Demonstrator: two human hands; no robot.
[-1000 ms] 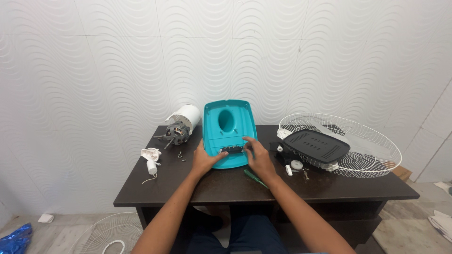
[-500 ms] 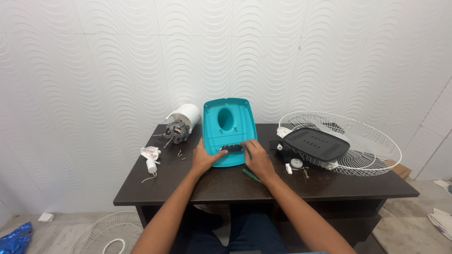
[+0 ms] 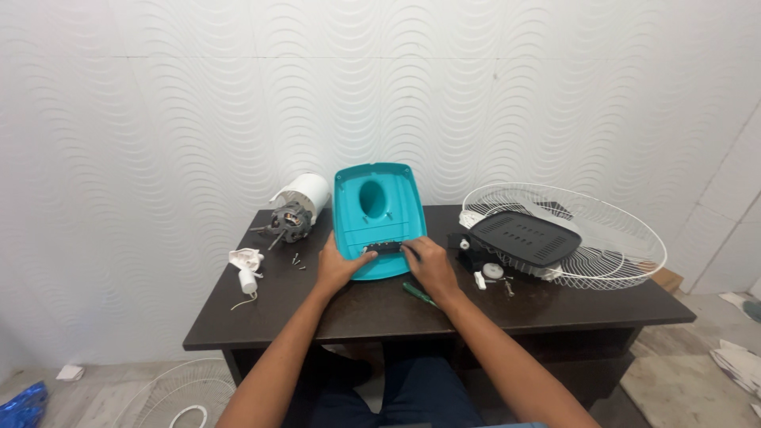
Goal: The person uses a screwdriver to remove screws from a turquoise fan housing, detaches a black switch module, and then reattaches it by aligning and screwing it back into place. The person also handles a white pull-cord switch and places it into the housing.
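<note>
- Hands work at the teal fan base point(image 3: 379, 214): left hand point(image 3: 339, 265) grips its near edge, right hand point(image 3: 429, 265) pinches the dark switch strip point(image 3: 382, 249).
- Next, likely: seating that strip squarely.

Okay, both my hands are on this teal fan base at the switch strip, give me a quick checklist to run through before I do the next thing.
1. Teal base steadied: ok, left hand holds its lower left edge.
2. Right hand on the dark switch strip: ok, fingers touch it.
3. Strip fully seated: cannot tell, hands cover part of it.
4. Green screwdriver within reach: ok, beside the right wrist.
5. Loose screws safe: ok, well in from the table edge.
6. Motor clear: ok, apart from the base.
</note>
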